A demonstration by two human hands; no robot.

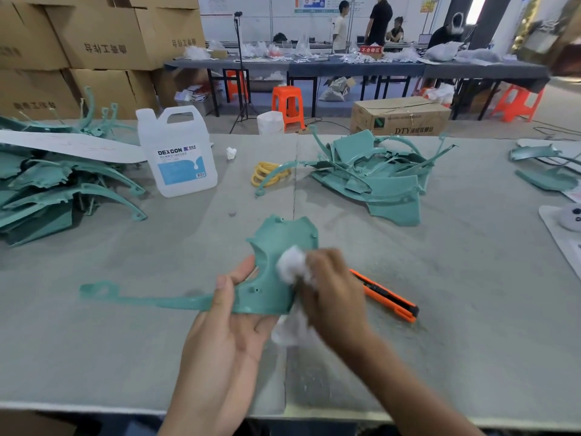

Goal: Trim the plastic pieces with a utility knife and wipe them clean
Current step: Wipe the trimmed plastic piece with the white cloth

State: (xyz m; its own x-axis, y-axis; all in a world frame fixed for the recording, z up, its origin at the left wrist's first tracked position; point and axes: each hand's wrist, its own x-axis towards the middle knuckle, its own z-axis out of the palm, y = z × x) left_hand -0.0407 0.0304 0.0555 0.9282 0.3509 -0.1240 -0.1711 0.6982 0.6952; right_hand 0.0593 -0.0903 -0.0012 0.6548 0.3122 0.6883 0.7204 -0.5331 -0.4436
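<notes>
Palm-up left hand [226,313], fingers hidden beneath, thumb-pinches a teal moulded plastic piece [276,240] near the tabletop's [125,357] front edge; the right hand [330,291], fingers curled, presses a blurred white cloth wad [290,262] onto it.

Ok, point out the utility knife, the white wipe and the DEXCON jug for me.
utility knife [388,297], head view, middle of its orange body.
white wipe [290,265], head view, bunched upper wad.
DEXCON jug [180,166], head view, front label.
</notes>
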